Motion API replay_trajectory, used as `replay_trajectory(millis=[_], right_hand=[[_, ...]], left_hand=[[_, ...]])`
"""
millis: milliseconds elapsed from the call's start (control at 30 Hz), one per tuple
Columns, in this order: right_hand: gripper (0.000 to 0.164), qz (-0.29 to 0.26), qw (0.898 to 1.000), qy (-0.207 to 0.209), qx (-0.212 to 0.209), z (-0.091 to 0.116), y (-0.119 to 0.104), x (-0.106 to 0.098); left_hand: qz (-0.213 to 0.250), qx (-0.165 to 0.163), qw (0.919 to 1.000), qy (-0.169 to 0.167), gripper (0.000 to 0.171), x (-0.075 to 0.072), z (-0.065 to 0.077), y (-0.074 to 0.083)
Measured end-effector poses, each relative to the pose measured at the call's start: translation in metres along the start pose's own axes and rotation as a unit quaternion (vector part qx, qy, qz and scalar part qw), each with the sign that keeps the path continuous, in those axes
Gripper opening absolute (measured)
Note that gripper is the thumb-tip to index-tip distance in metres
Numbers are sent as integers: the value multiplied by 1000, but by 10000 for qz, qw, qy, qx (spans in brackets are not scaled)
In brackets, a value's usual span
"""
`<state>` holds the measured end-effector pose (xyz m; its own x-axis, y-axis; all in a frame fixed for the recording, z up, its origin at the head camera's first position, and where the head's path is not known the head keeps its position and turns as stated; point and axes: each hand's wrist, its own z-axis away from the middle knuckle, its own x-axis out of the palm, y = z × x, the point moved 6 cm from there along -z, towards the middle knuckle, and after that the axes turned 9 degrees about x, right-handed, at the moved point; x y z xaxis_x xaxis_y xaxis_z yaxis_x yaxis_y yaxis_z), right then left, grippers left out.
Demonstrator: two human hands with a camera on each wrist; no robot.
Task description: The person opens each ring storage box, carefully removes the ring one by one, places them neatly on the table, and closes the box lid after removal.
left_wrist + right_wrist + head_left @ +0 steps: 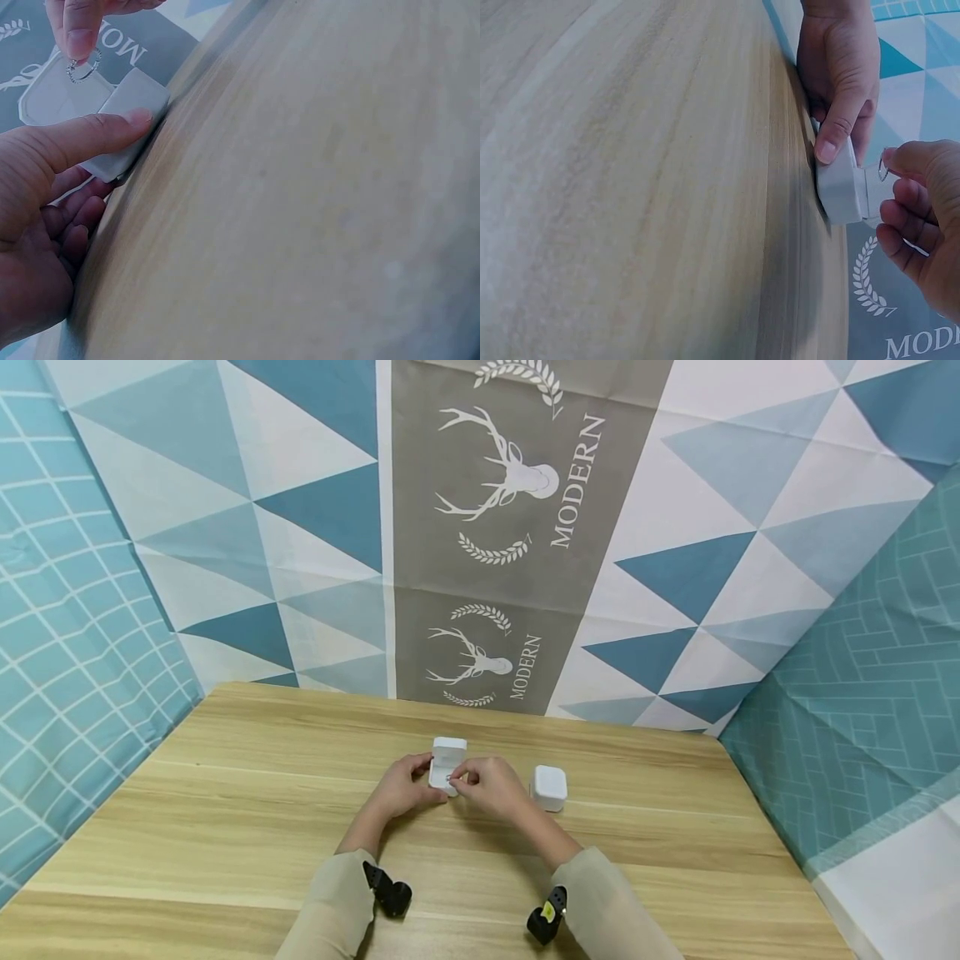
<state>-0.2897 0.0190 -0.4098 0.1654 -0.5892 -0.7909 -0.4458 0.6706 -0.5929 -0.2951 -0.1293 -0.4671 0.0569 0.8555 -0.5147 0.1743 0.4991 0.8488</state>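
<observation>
A small white ring box (448,752) stands on the wooden table with its lid raised. My left hand (402,787) grips the box from its left side, thumb along the front, as the left wrist view shows on the box base (139,96). Between thumb and forefinger, my right hand (489,787) pinches a thin silver ring (85,67) with a beaded-looking band. The ring is just above the open box, apart from its base in the left wrist view. In the right wrist view the ring (883,171) hangs from the fingertips.
A second white box (550,787), with rounded corners and closed, stands on the table (247,793) just right of my right hand. A patterned cloth backdrop (487,552) rises behind the table's far edge. Tile-patterned cloths (67,610) line the sides.
</observation>
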Motion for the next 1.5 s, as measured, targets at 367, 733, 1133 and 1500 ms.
replay_trajectory(millis=[367, 733, 1133, 1500], right_hand=[[11, 86, 10000, -10, 15, 1, 0, 1], [10, -17, 9999, -138, -1, 5, -3, 1], [10, 31, 9999, -124, -90, 8, -4, 2], [10, -10, 9997, -185, -153, 10, -5, 3]], left_hand=[[83, 25, 10000, -6, 75, -1, 2, 3], [80, 37, 10000, 2, 74, 0, 1, 1], [108, 24, 9999, 4, 75, -1, 1, 1], [128, 3, 9999, -20, 75, 0, 1, 1]])
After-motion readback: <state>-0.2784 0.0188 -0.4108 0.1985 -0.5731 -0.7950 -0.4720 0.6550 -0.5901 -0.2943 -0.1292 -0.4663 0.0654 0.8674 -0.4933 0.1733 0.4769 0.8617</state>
